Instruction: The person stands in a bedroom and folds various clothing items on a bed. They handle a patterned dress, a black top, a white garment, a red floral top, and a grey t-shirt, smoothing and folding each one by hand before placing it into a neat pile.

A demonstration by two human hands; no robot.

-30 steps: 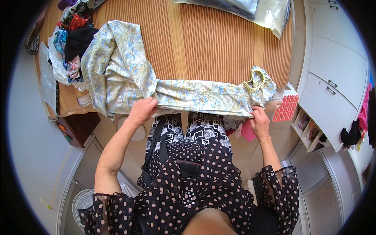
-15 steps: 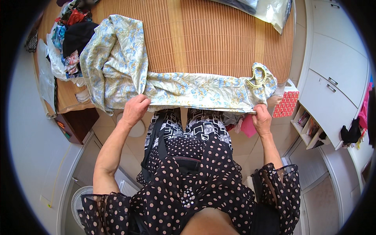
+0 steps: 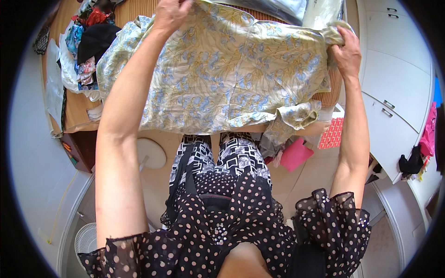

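A pale floral garment (image 3: pixel 232 74) with blue flowers lies spread across the near part of the table, its near edge hanging toward me. Whether it is trousers or a top I cannot tell. My left hand (image 3: pixel 170 17), arm stretched far forward, pinches its far edge at the upper left; the fingertips are partly cut off by the frame. My right hand (image 3: pixel 347 54) is closed around a bunched end at the far right corner. Below it, a gathered cuff (image 3: pixel 303 116) lies loose at the near right edge. Folds of cloth pile up by my left forearm.
At the left sits a heap of clothes with a black cloth piece (image 3: pixel 96 42). Clear plastic packages (image 3: pixel 320 14) lie at the far right of the slatted mat. Below the table are a red patterned box (image 3: pixel 332 133), a pink item (image 3: pixel 296 154) and a round stool (image 3: pixel 151 154).
Both hands have moved away from me to the far side, lifting the garment's edge with them. The folded strip has opened into a wide sheet, and a cuff now lies at the near right.
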